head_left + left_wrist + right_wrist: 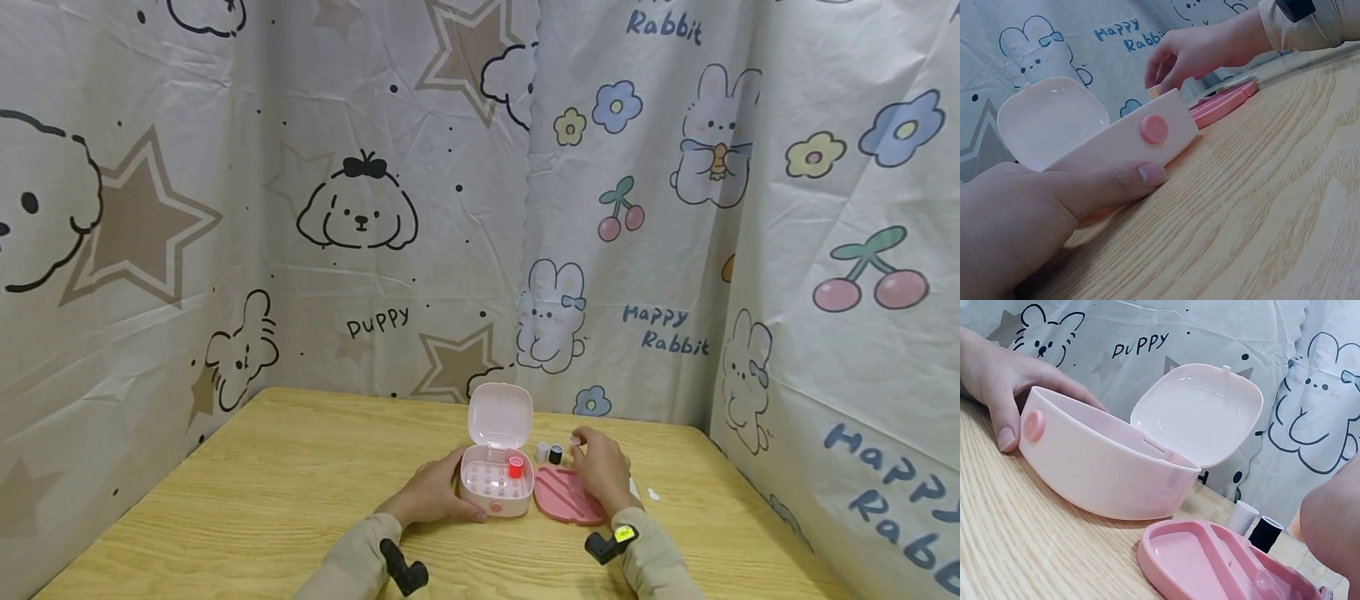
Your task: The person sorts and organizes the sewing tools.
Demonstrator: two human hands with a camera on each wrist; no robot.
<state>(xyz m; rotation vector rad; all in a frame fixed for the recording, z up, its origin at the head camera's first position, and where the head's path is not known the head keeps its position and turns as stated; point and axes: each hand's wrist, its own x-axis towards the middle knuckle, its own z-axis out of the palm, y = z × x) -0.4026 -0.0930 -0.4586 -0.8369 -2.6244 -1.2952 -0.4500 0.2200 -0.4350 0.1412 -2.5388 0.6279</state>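
My left hand (431,493) holds the left side of a pale pink sewing box (1124,140), thumb along its front and fingers round the side. The box's lid (1200,415) stands up at the back. A red thread spool (515,468) stands inside, over a dotted floor. Over the right end of the pink compartment tray (1179,553), my right hand (602,471) pinches a small orange thread spool (1154,93), mostly hidden by the fingers. Just left of that hand, a white thread spool (1242,517) and a black thread spool (1265,534) stand on the table.
The tray lies against the box's right side on the wooden table (300,467). A small white piece (653,494) lies right of my right hand. Printed curtains (450,250) hang along the table's back and sides.
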